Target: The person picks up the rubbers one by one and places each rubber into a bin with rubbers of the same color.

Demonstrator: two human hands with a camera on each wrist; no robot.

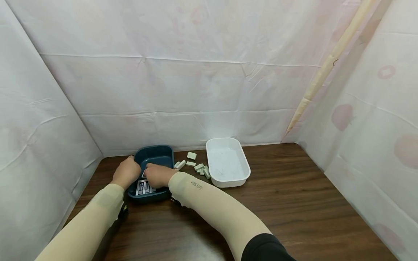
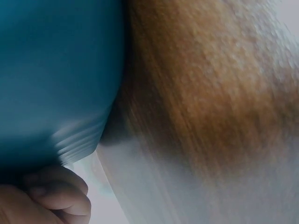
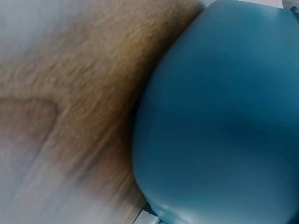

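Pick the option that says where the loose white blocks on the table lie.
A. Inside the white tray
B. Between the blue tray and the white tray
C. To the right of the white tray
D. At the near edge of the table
B: in the head view the white blocks lie on the wooden table in the gap between the blue tray and the white tray.

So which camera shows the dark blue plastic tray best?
The head view: the whole dark blue plastic tray shows there, with both hands at it. The left wrist view and right wrist view show only a blurred blue wall up close.
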